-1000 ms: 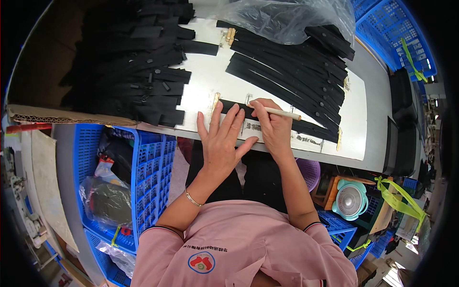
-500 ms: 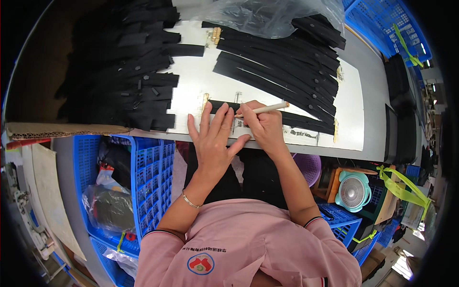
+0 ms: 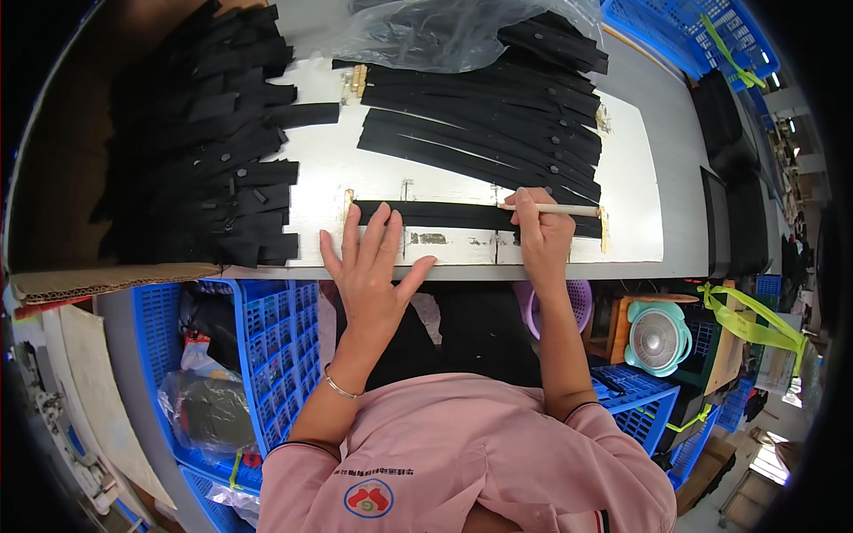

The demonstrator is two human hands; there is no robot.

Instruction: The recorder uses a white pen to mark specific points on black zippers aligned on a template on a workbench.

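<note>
A long black strap [image 3: 453,215] lies flat along the near edge of the white work board [image 3: 329,178]. My left hand [image 3: 371,266] rests open, fingers spread, its fingertips pressing on the strap's left part. My right hand [image 3: 540,233] grips a white pencil-like marker [image 3: 555,210] and holds its tip on the strap further right. Beyond it, several more black straps [image 3: 484,124] lie in a fanned row. A heap of shorter black strips [image 3: 204,133] is stacked at the left of the board.
A clear plastic bag [image 3: 444,31] sits at the far side over the straps. Blue crates [image 3: 267,338] stand under the table at left. A small teal fan [image 3: 656,338] and a purple basket [image 3: 573,302] sit below at right. Black flat pieces [image 3: 733,178] line the right edge.
My right hand with the marker has shifted to the right along the strap, away from my left hand. The left hand stays spread on the strap's left part.
</note>
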